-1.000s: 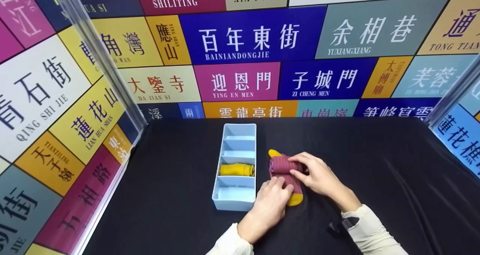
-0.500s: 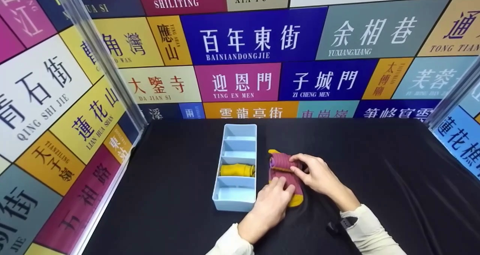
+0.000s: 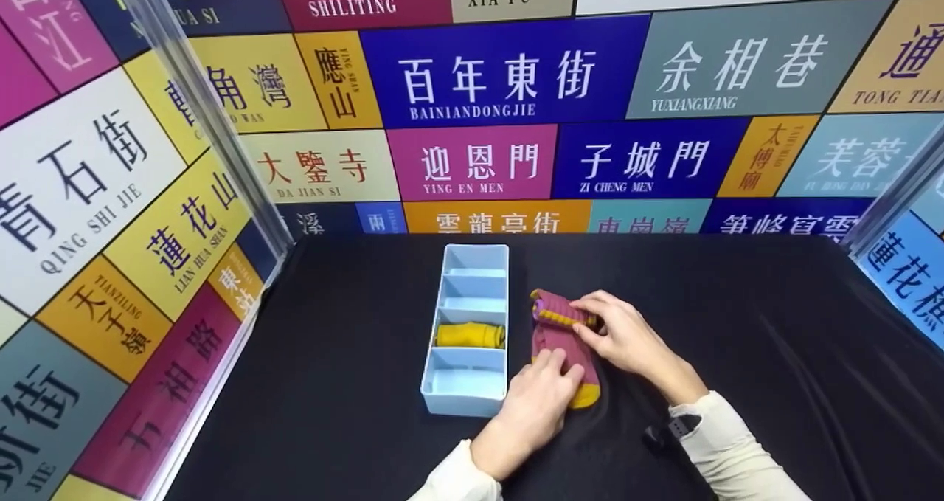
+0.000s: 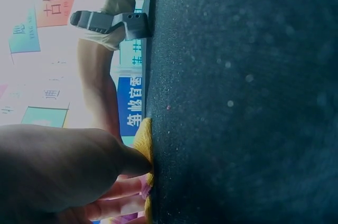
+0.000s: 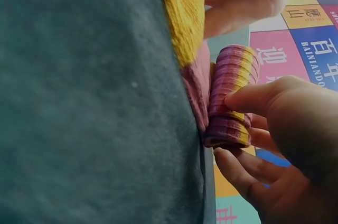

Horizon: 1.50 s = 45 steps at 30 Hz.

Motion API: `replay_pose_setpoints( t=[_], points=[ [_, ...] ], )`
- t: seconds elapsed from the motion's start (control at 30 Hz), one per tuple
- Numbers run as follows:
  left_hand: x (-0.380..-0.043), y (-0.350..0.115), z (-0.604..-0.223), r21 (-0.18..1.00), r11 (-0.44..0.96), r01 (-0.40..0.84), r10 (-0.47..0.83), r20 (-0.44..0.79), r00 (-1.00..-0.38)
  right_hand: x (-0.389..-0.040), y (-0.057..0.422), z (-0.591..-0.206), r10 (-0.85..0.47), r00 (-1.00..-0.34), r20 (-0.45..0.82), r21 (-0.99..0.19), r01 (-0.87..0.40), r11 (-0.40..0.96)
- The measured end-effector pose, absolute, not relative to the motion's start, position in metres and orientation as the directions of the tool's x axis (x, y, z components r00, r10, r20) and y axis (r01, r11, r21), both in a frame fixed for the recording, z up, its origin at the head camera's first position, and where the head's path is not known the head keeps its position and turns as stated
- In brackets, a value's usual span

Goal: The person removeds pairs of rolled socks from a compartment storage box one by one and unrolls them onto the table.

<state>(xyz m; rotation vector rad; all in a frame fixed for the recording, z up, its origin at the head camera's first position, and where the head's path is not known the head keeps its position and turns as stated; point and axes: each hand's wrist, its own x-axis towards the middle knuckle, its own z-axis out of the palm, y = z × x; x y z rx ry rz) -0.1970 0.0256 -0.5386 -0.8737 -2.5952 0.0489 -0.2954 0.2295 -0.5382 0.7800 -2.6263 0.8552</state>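
A plum-coloured sock point(image 3: 553, 336) with yellow ends lies on the black cloth, its far part wound into a roll point(image 5: 231, 78). My right hand point(image 3: 628, 336) pinches the right end of that roll, thumb on the near side and fingers behind; a yellow stripe shows along it. My left hand point(image 3: 532, 399) rests its bent fingertips on the flat, near part of the sock. In the left wrist view, the left thumb touches the yellow edge point(image 4: 142, 140) of the sock. The sock's underside is hidden against the cloth.
Close to the left stands a light blue box point(image 3: 426, 379) with several compartments in a row. One compartment holds a rolled yellow sock point(image 3: 470, 335). Black cloth point(image 3: 354, 353) covers the table, and panels with colourful street names point(image 3: 501, 69) enclose the back and sides.
The roll has turned in my right hand, so a yellow stripe has come to its upper face. It sits slightly farther away; my left hand stays on the flat part.
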Motion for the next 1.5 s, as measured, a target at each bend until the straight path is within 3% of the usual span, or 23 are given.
replay_pose_setpoints(
  t=[0.27,0.7,1.23,1.5],
  points=[
    [-0.198,0.026,-0.538,-0.171,0.806,0.566,0.585,0.372,-0.721,-0.306,0.230,-0.537,-0.374,-0.840,0.393,-0.523,-0.538,0.660],
    [-0.195,0.027,-0.535,-0.178,0.811,0.558,0.581,0.371,-0.725,-0.318,0.233,-0.543,-0.370,-0.832,0.413,-0.491,-0.545,0.679],
    [-0.196,0.026,-0.539,-0.175,0.817,0.550,0.568,0.416,-0.711,-0.331,0.229,-0.541,-0.320,-0.876,0.361,-0.500,-0.471,0.727],
    [-0.196,0.027,-0.540,-0.158,0.818,0.554,0.568,0.377,-0.732,-0.338,0.229,-0.544,-0.340,-0.855,0.391,-0.494,-0.507,0.707]
  ],
)
